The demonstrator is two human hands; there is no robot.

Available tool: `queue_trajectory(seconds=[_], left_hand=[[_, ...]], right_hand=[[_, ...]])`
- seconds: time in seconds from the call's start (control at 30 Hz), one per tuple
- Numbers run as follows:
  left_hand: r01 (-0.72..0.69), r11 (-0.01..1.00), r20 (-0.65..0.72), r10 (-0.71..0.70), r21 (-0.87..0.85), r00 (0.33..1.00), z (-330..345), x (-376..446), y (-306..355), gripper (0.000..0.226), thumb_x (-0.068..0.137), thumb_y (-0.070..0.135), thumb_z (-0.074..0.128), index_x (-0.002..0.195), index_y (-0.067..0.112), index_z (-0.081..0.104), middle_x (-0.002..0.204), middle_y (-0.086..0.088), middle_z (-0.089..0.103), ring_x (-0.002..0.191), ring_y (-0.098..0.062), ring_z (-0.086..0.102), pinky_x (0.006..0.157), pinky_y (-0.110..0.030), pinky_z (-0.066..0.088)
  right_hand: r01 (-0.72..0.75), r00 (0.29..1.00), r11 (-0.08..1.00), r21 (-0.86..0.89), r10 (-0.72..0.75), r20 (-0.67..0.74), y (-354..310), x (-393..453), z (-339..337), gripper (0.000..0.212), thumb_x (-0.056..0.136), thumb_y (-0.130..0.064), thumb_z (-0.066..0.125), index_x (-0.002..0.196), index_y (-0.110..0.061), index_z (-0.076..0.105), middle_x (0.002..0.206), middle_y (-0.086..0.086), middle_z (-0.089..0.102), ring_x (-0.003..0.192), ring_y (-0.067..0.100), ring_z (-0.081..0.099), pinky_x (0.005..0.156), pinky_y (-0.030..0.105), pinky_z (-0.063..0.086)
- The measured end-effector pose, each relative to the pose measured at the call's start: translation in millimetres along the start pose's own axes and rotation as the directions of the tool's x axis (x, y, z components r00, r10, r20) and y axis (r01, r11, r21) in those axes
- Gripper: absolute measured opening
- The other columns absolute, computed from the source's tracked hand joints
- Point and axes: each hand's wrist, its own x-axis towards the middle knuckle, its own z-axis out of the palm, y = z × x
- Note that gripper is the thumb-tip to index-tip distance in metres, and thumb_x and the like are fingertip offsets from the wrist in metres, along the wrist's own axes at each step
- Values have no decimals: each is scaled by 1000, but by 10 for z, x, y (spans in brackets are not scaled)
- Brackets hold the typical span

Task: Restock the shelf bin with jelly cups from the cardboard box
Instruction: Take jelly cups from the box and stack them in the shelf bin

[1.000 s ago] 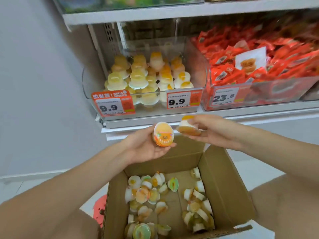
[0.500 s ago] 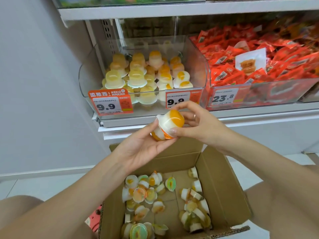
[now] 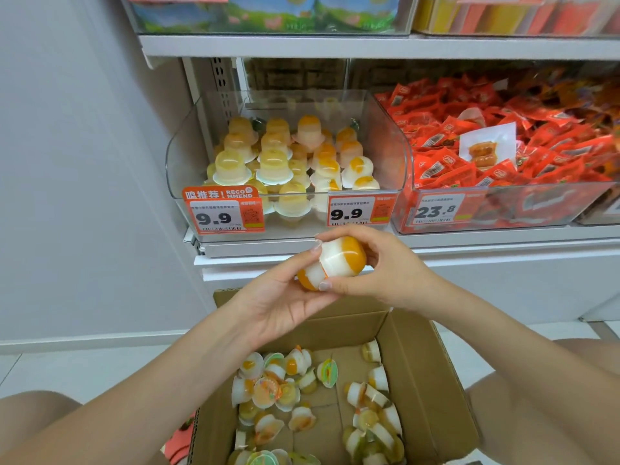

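Observation:
Two white-and-orange jelly cups [image 3: 339,260] are pressed together above the open cardboard box [image 3: 422,380], just below the shelf edge. My left hand [image 3: 278,307] lies palm up under them, thumb and fingers on the lower cup. My right hand [image 3: 392,276] curls round the upper cup from the right. The clear shelf bin [image 3: 188,156] behind holds several upturned jelly cups [image 3: 278,162] in rows. Several more loose jelly cups [image 3: 278,387] lie in the bottom of the box.
A neighbouring clear bin [image 3: 503,213] on the right is full of red snack packets. Orange price tags [image 3: 221,213] hang on the bin fronts. A white shelf [image 3: 335,45] runs above. My knees flank the box on the floor.
One second ago each hand held a separate cup. The hands came together and the two cups now sit joined between them, slightly higher.

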Motion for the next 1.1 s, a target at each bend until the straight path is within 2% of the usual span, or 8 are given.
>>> queue_trajectory(seconds=[0.13, 0.23, 0.3, 0.37, 0.4, 0.53, 0.7, 1.1], left_hand=[[-76, 995, -2, 77, 67, 997, 63, 1, 192, 48, 78, 23, 63, 120, 3, 56, 120, -25, 62, 107, -33, 64, 87, -40, 54], [-188, 805, -44, 256, 562, 966, 60, 10, 524, 42, 84, 41, 59, 119, 18, 56, 121, -8, 63, 106, -23, 66, 90, -42, 54], [-96, 172, 13, 432, 980, 902, -127, 20, 759, 34, 89, 46, 56, 114, 22, 55, 116, 0, 62, 104, -17, 62, 90, -40, 52], [145, -588, 165, 441, 796, 882, -352, 53, 920, 30, 91, 38, 56, 116, 22, 51, 117, 2, 59, 108, -20, 55, 89, -35, 46], [198, -737, 198, 413, 646, 889, -420, 58, 963, 31, 90, 32, 56, 119, 22, 49, 120, 2, 58, 110, -21, 53, 87, -33, 44], [153, -736, 249, 405, 659, 880, -466, 82, 1019, 32, 92, 36, 51, 121, 23, 44, 118, 0, 59, 106, -24, 56, 81, -32, 46], [115, -724, 284, 404, 680, 869, -501, 131, 1037, 31, 93, 35, 50, 121, 24, 44, 118, 2, 60, 107, -22, 56, 85, -33, 47], [91, -654, 263, 423, 751, 867, -524, 142, 1017, 30, 89, 38, 54, 115, 24, 49, 113, 2, 61, 104, -22, 59, 81, -40, 53]], right_hand=[[45, 996, 998, -44, -48, -69, -183, 160, -70, 49, 67, -19, 86, 111, -27, 67, 106, -10, 66, 96, 6, 62, 83, 21, 51], [51, 958, 994, -93, -75, -278, -350, 551, -271, 45, 68, -25, 85, 109, -26, 66, 108, -14, 63, 93, 0, 59, 77, 13, 47], [30, 932, 980, -198, -99, -349, -411, 896, -406, 52, 67, -32, 84, 113, -25, 61, 110, -15, 59, 97, 3, 57, 79, 16, 47], [1, 938, 932, -361, -126, -324, -401, 1266, -481, 58, 67, -36, 83, 117, -23, 58, 111, -14, 55, 99, 6, 52, 74, 14, 42], [-15, 945, 899, -438, -131, -300, -375, 1449, -495, 59, 66, -38, 83, 117, -23, 58, 112, -12, 55, 101, 7, 51, 71, 12, 40], [-93, 973, 790, -606, -58, -225, -216, 2063, -523, 69, 65, -41, 82, 126, -19, 57, 122, 0, 58, 111, 19, 55, 73, 23, 42], [-154, 988, 714, -683, 110, -108, -118, 2336, -514, 81, 69, -33, 83, 139, -20, 43, 128, 5, 51, 103, 23, 53, 53, 25, 42], [-125, 986, 640, -758, 164, -24, -64, 2402, -506, 71, 68, -28, 85, 128, -21, 47, 113, 1, 51, 95, 22, 51, 53, 26, 44]])
